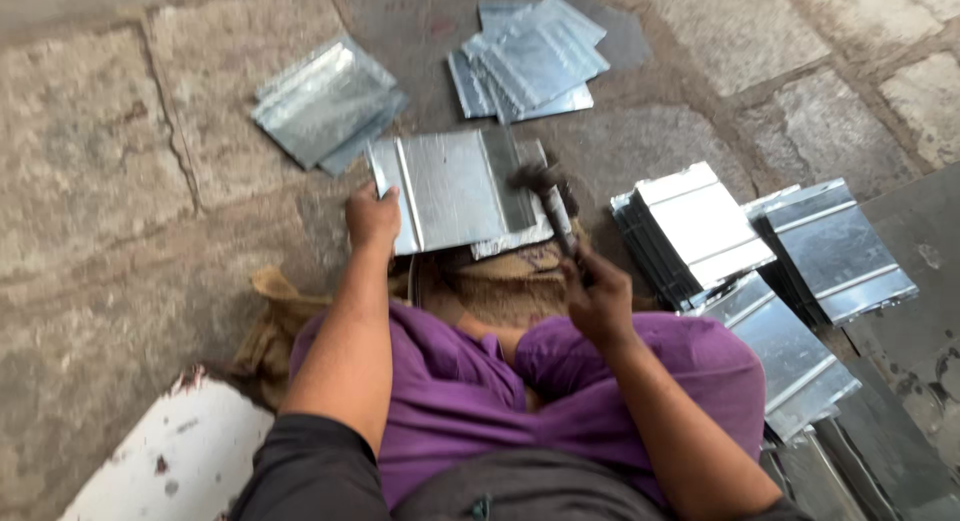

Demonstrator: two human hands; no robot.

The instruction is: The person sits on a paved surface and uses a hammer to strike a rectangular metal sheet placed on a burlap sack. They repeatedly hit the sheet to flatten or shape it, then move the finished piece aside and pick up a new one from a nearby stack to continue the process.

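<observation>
1. Person sits on stone-slab floor, purple-trousered legs crossed, seen from above.
2. Left hand: fingers clenched on left edge of a flat grey ribbed sheet-metal panel, which lies w/ its near edge on a brown burlap sack in front of the knees.
3. Right hand: fingers wrapped round handle of a dark hammer; head blurred, over panel's right edge.
4. Stacks of similar panels: two piles toward floor's far edge, more along right side.
</observation>
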